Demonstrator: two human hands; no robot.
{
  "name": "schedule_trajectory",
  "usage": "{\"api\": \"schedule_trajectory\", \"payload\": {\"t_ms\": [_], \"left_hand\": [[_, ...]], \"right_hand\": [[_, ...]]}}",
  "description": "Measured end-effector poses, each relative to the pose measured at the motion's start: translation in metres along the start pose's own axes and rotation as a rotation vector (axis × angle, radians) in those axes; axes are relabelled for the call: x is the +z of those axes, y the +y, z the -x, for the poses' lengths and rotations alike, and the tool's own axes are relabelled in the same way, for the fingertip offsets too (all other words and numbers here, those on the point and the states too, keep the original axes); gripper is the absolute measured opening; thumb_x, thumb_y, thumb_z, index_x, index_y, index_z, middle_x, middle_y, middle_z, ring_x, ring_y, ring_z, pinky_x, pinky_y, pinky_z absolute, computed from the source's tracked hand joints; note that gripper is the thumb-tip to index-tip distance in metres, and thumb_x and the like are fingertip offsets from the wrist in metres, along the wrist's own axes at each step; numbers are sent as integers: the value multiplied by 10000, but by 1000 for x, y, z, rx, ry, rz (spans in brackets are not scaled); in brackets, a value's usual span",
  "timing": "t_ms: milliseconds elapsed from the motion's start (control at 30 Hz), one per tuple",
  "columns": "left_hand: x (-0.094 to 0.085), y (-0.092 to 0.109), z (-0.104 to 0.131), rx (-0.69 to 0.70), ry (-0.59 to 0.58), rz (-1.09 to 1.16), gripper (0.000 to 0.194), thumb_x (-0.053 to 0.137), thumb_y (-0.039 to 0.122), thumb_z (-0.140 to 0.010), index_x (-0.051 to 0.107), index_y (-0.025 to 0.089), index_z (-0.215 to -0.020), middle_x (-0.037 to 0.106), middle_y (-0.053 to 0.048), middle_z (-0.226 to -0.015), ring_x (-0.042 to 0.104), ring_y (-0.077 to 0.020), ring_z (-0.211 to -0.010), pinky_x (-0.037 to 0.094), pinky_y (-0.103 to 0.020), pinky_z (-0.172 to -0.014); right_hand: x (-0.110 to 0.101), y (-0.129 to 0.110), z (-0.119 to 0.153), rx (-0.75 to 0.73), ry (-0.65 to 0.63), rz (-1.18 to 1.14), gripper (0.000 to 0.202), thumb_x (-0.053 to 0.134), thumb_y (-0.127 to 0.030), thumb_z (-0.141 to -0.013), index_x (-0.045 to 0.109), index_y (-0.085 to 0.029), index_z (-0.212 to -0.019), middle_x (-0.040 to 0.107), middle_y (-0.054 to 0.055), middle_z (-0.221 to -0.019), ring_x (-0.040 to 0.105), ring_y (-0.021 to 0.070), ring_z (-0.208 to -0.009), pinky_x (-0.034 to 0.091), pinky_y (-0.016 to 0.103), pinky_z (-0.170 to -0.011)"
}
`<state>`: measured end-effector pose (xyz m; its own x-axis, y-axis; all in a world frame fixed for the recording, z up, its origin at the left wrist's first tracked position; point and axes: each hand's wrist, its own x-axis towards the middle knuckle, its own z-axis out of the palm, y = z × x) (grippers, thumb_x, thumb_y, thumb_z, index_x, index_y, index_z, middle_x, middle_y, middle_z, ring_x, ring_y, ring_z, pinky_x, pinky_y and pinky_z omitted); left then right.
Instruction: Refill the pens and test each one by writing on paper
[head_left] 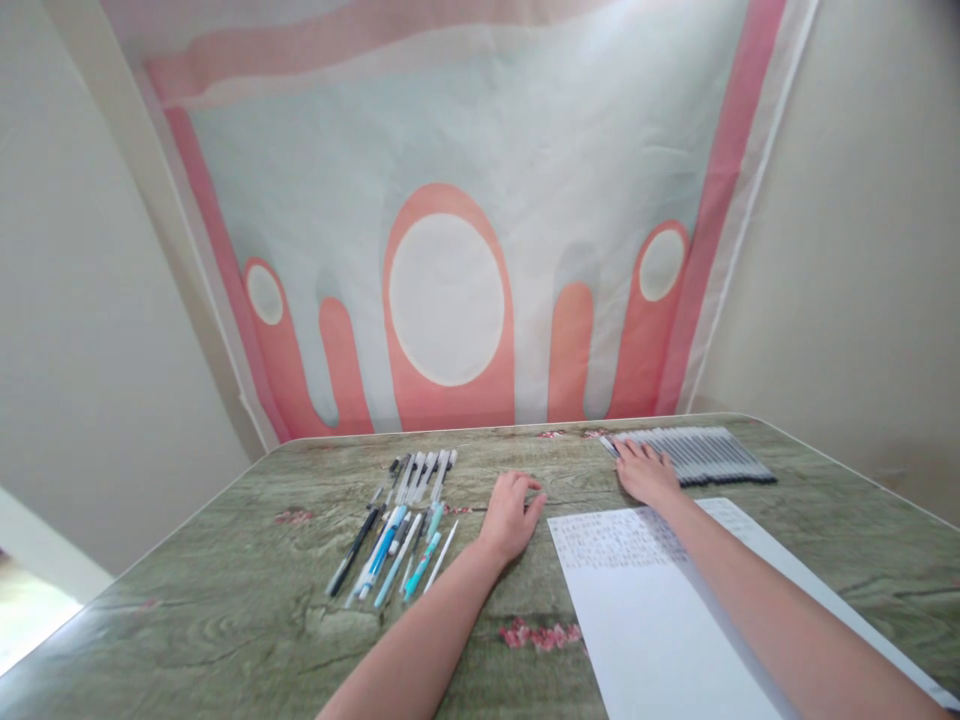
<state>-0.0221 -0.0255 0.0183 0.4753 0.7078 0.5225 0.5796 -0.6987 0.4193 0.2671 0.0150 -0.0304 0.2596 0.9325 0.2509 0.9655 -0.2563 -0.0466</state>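
My right hand (646, 473) reaches to the left end of a neat row of slim grey sticks (705, 455), pen refills or thin pens with dark lower ends. Its fingers are stretched out, and the fingertips touch the leftmost ones. My left hand (511, 515) rests on the table with its fingers loosely bent and the thumb apart, nothing in it. To its left lies a loose group of pens, among them a blue and white pen (384, 550), a turquoise pen (422, 565) and a black pen (352, 552). Behind them are several clear-barrelled pens (426, 477).
A white sheet with handwriting (622, 610) lies under my right forearm, with another sheet (780, 555) beneath it. The table (247, 580) has a wood-grain cover with pink blossom prints. A pink and grey patterned cloth (450, 120) hangs behind its far edge.
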Motion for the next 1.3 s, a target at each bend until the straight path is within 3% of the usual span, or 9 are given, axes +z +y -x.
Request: {"api": "schedule_trajectory", "payload": {"t_ms": [267,467,667,900,1000,1300], "left_hand": [[-3,0,-1,-116,-54,-142,203,452,290,-802,514,199,-973,544,-51,-987,473,-187,-981,357,-332,-844],[-16,-9,-6,-270,-147,-253,245,465,291,-779,536,190,-990,558,-65,-1026,502,-183,-988,363,-307,-863],[-51,-38,-22,-528,-306,-363,301,511,345,-740,594,194,-987,610,-71,-1031,548,-187,-973,394,-255,-835],[-96,-78,-29,-648,-293,-493,249,457,145,-740,615,142,-933,637,-134,-970,577,-205,-947,415,-256,-788],[-98,-85,-29,-680,-293,-536,250,448,116,-739,613,137,-925,635,-148,-971,582,-209,-944,422,-251,-773],[-82,-94,-25,-722,-293,-572,269,429,112,-768,603,138,-972,632,-148,-990,595,-195,-920,438,-241,-752]], "right_hand": [[-9,-4,4,-14,70,-16,464,276,-408,-837,418,-249,-1249,438,57,-1291,355,270,-1159,237,465,-926],[-18,-9,7,-81,225,-12,400,334,-395,-830,537,-205,-1118,538,86,-1173,381,264,-1115,232,422,-903],[-27,-14,11,-135,324,-46,315,386,-330,-817,574,-187,-1025,594,87,-1060,440,238,-1021,250,370,-859],[-32,-17,15,-101,341,-94,276,391,-304,-813,585,-195,-976,609,75,-1003,470,230,-960,260,355,-819],[-32,-18,15,-108,347,-95,270,384,-300,-817,586,-193,-961,610,72,-994,476,227,-946,260,352,-807],[-26,-17,13,-100,347,-82,278,364,-308,-832,602,-196,-919,613,60,-964,506,212,-859,253,355,-790]]}}
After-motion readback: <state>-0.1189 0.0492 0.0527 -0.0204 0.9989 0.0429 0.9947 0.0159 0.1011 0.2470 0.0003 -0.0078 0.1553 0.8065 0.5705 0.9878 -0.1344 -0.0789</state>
